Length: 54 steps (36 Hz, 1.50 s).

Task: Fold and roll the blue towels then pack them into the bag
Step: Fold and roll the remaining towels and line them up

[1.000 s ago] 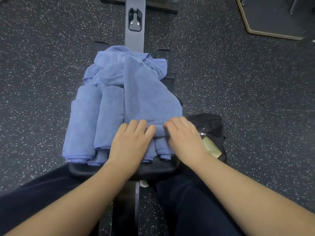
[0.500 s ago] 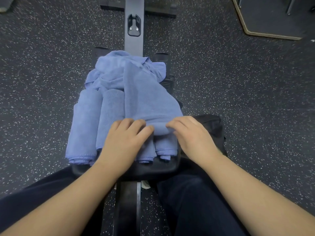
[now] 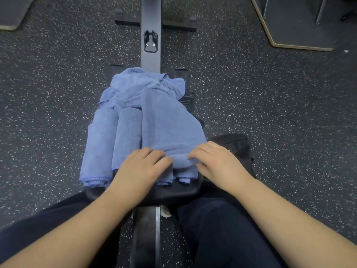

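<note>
A long folded blue towel (image 3: 170, 124) lies lengthwise on the black seat (image 3: 173, 192) in front of me. Its near end is rolled up, and my left hand (image 3: 139, 169) and my right hand (image 3: 218, 163) both curl their fingers over that roll. To its left lie two rolled blue towels (image 3: 100, 144) (image 3: 127, 136), side by side. Behind them sits a crumpled heap of blue towel (image 3: 143, 86). The black bag (image 3: 235, 144) stands on the floor just right of the seat, partly hidden by my right hand.
The seat sits on a dark rail (image 3: 150, 14) that runs away from me over speckled black rubber floor. My legs in dark trousers straddle the rail. A mat with a tan edge (image 3: 301, 26) lies at the far right.
Both hands have pushed the rolled end of the towel a little away from me, so the roll is thicker. The other towels have not moved.
</note>
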{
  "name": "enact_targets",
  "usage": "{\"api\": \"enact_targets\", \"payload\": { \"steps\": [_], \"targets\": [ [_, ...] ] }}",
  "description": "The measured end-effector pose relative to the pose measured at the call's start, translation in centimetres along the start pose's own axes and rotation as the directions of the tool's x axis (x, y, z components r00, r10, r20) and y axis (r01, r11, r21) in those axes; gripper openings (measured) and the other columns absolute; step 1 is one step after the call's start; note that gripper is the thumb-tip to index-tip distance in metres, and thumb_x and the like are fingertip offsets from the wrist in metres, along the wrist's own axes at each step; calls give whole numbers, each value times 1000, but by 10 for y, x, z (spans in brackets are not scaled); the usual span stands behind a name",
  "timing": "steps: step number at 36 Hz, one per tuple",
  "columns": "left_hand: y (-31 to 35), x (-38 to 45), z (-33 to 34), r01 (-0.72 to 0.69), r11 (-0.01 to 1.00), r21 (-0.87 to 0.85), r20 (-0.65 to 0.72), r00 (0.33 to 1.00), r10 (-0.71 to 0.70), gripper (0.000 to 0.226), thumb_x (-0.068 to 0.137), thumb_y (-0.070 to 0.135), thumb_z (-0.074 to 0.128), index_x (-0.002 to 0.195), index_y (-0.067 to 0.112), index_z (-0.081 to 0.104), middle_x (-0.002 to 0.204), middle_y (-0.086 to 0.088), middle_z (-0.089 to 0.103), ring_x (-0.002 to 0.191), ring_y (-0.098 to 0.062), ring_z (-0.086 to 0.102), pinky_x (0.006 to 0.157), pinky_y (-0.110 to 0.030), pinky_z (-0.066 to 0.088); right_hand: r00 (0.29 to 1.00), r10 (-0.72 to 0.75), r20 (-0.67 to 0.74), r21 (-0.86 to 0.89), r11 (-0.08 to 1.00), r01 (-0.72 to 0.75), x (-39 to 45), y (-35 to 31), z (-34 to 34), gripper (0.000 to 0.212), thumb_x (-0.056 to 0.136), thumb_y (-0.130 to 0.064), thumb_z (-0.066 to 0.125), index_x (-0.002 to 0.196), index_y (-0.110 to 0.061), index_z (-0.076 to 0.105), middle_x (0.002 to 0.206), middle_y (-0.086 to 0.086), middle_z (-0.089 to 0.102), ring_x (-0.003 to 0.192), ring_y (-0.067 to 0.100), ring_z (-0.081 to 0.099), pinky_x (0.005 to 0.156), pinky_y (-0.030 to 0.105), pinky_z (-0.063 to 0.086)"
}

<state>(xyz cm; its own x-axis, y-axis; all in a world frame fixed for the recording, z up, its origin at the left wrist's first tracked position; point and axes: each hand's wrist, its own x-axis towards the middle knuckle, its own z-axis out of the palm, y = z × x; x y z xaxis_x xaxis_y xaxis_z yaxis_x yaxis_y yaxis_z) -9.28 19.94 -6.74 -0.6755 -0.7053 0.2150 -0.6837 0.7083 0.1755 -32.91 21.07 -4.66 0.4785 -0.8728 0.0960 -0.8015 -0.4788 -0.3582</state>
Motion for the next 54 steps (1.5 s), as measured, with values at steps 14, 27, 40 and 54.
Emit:
{"api": "enact_targets", "payload": {
  "steps": [14,27,40,54],
  "targets": [
    [8,-8,14,154,987,-48,89,985,-149,39,56,1,50,89,21,54,75,5,62,65,-25,59,77,-32,33,956,169,240,70,979,-190,-6,-3,3,28,93,-13,55,120,-19,58,119,-6,59,116,16,47,91,19,30],
    [15,-4,18,161,974,160,-45,987,-155,26,72,10,40,79,15,64,75,-1,62,67,-26,58,84,-40,32,981,195,22,44,980,-195,-1,6,34,21,83,-11,53,96,-17,68,87,0,59,84,12,37,70,30,34],
    [13,-1,18,186,962,202,-73,982,-174,13,73,12,52,80,17,61,74,-1,57,64,-26,55,67,-36,27,981,159,-106,-89,982,-169,7,2,40,27,67,2,74,85,-14,64,82,3,52,81,17,35,65,24,32],
    [16,-4,27,202,960,194,-76,979,-190,14,81,23,58,92,17,63,97,-1,65,80,-25,61,74,-38,32,986,156,-65,-44,986,-159,5,-6,43,27,62,0,58,88,-6,57,87,12,55,80,33,53,70,44,52]
  ]
}}
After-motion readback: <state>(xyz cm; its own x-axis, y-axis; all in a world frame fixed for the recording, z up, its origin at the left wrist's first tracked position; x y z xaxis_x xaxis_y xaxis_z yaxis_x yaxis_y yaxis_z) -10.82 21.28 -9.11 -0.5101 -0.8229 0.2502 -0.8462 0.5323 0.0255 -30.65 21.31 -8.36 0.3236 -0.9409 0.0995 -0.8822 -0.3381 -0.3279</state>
